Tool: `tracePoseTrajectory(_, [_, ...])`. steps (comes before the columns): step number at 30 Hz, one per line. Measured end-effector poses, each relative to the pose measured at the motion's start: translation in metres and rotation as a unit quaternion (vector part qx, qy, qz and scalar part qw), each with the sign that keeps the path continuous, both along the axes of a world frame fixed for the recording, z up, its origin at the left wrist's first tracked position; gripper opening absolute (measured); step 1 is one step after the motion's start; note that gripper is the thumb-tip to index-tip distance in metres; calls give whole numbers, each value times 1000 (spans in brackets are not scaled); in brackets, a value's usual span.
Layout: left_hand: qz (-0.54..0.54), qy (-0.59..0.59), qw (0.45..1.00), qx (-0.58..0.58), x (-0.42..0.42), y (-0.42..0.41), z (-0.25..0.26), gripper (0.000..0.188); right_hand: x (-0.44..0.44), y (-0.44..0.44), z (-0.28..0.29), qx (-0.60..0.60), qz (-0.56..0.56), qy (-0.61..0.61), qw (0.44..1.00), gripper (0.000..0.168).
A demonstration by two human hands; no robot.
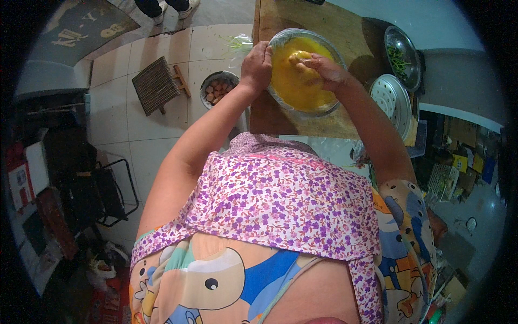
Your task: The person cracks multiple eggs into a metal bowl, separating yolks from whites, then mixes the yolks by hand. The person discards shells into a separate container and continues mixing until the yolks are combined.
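Note:
A wide bowl (304,114) with clear plastic film around its rim stands on a wooden board or tabletop (269,119). Yellow-orange liquid (293,89), like beaten egg, fills much of it. My left hand (257,68) grips the bowl's left rim, fingers at the edge. Over the liquid, my right hand (331,75) pinches a small yellow-coated lump (298,56) between wet fingers. What the lump is made of cannot be told under the coating.
At the right are a metal basin (404,38) with green vegetables (398,62) and a perforated steamer tray (384,99). Left on the tiled floor stand a slatted stool (156,86) and a pail of brown rounded items (218,91). A person's legs (178,5) show at the top.

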State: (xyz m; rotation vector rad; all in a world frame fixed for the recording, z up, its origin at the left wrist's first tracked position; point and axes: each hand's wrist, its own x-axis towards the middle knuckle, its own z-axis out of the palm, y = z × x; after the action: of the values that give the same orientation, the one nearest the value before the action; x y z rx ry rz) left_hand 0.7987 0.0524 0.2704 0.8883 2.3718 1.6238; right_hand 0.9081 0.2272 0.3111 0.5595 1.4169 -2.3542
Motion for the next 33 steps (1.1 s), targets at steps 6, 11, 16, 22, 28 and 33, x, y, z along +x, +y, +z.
tracePoseTrajectory(6, [-5,1,1000,-7,1,-1,2,28,0,-4,40,88,-48,64,993,20])
tracePoseTrajectory(11, [-5,-10,1000,-8,1,-1,4,28,2,-1,76,203,-8,88,975,27])
tracePoseTrajectory(16, [-9,1,1000,-12,-1,0,2,28,2,-9,70,491,-2,187,851,18])
tracePoseTrajectory(22, [-10,-9,1000,-13,0,0,4,25,-6,-20,27,504,134,163,838,40])
tracePoseTrajectory(28, [-6,-5,1000,2,0,0,4,27,-6,-41,1,482,188,77,852,60])
tracePoseTrajectory(33, [-6,7,1000,6,0,-1,3,27,-11,-36,-12,326,182,-68,925,50])
